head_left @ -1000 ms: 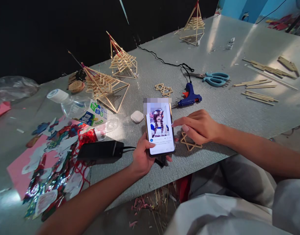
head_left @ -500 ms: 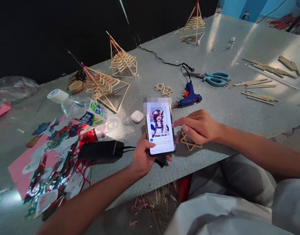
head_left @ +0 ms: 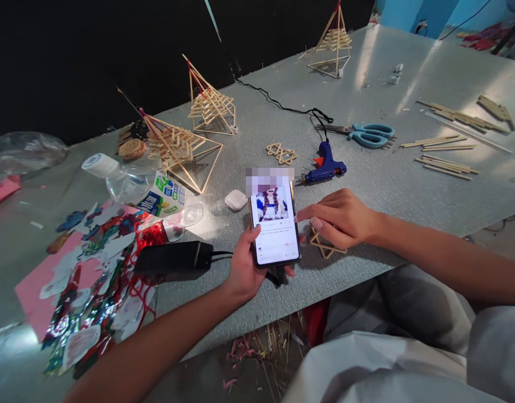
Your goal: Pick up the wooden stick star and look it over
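My left hand (head_left: 244,268) is closed round a smartphone (head_left: 276,240) with a lit screen, holding it tilted above the front of the table. Its thumb rests at the phone's left edge, and a black cable hangs below the phone. My right hand (head_left: 339,218) is at the phone's right edge, index finger stretched out and the other fingers loosely bent, holding nothing. Under that hand lies a small star frame of wooden sticks (head_left: 329,251), partly covered. A second stick star (head_left: 281,153) lies behind the phone. Left of the phone sits a white rounded case (head_left: 235,200).
A blue glue gun (head_left: 326,165) and blue-handled scissors (head_left: 370,135) lie behind my right hand. Loose sticks (head_left: 448,167) are at right. Stick pyramids (head_left: 211,106) stand at the back. At left are a plastic bottle (head_left: 131,182), a black power bank (head_left: 169,258), red yarn and foil scraps.
The picture and text on the phone screen have moved up. My left thumb has shifted from the lower screen up to the left edge. My right hand has barely moved.
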The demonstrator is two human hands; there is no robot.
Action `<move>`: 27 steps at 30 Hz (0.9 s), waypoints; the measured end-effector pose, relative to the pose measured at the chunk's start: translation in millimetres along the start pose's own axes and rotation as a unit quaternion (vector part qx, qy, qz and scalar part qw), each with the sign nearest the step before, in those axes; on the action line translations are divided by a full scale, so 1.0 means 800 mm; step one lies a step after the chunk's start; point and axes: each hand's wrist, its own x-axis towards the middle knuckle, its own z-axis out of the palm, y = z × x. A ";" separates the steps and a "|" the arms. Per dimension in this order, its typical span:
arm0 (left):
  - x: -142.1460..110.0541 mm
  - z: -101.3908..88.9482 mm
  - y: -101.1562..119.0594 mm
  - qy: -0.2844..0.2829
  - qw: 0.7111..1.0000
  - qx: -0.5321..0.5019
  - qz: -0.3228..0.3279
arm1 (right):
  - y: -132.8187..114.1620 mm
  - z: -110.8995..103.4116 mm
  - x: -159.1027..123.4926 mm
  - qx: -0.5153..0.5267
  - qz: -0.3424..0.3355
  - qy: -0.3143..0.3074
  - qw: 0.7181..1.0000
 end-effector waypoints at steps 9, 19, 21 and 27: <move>-0.002 -0.009 -0.003 -0.009 1.000 -0.012 0.013 | 0.000 0.005 -0.003 0.054 -0.056 -0.071 0.994; -0.002 -0.005 0.000 -0.030 0.999 -0.034 0.012 | 0.002 0.002 -0.003 -0.008 0.010 -0.049 0.999; -0.002 -0.004 0.000 -0.028 0.999 -0.025 0.014 | 0.002 0.001 -0.003 -0.020 0.020 -0.047 0.998; -0.002 -0.001 0.001 -0.023 0.999 -0.023 0.014 | 0.000 0.000 -0.001 -0.015 0.032 -0.028 0.999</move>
